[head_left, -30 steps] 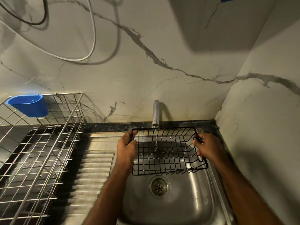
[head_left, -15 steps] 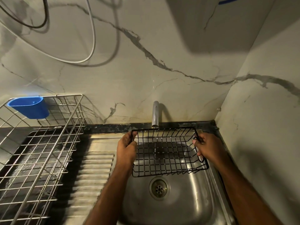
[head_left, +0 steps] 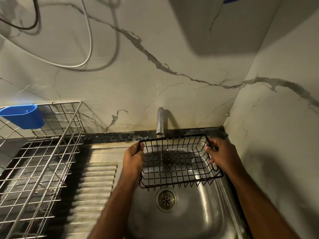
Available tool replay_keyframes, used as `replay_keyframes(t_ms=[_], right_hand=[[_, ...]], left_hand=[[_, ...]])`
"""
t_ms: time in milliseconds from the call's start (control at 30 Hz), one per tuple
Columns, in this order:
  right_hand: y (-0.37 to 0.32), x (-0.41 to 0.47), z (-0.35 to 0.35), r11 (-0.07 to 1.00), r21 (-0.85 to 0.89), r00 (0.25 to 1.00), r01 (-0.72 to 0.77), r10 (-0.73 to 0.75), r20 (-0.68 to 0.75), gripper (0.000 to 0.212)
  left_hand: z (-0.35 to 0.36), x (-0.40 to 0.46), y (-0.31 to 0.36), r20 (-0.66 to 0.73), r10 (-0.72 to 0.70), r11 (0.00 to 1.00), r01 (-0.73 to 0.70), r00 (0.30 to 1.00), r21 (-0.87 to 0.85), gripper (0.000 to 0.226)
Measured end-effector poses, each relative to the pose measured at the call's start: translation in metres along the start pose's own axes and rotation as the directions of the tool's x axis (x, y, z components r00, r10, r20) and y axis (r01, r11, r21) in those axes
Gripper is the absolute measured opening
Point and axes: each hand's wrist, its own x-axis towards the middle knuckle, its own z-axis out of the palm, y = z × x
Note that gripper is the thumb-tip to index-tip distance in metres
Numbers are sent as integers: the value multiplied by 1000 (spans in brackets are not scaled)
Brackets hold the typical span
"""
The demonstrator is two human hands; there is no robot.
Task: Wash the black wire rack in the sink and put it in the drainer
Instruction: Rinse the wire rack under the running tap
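Head view: both hands still grip black wire rack [head_left: 179,163] ends, under tap stream unchanged

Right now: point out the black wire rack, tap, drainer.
black wire rack [head_left: 181,184]: head view, near rim wire.
tap [head_left: 160,120]: head view, spout's upright part.
drainer [head_left: 66,102]: head view, back top rim.

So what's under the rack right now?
The sink bowl lies under the rack, seen through its wires. The drain sits just clear of its near edge. Both hands, left and right, hide the sink beneath its ends.
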Motion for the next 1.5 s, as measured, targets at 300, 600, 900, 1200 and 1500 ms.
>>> replay_keyframes(t_ms=[300, 600, 900, 1200, 1500], right_hand=[[-1, -1, 2, 999, 26, 999, 32, -33, 17, 36], [-4, -1, 1, 997, 65, 999, 35, -37, 22, 40], [-7, 0, 1, 998, 60, 999, 38, -39, 30, 43], [-13, -2, 4, 998, 50, 999, 34, -36, 33, 42], [-18, 1, 7, 998, 55, 998, 10, -13, 57, 48]], left_hand=[[-3, 8, 1, 13, 15, 999, -14, 1000, -37, 23], [-4, 11, -2, 6, 6, 998, -5, 1000, -55, 26], [-6, 13, -3, 6, -1, 999, 1, 1000, -46, 25], [-11, 15, -6, -7, 10, 1000, -10, 1000, -23, 25], [-17, 13, -2, -34, 4, 1000, -5, 999, -27, 24]])
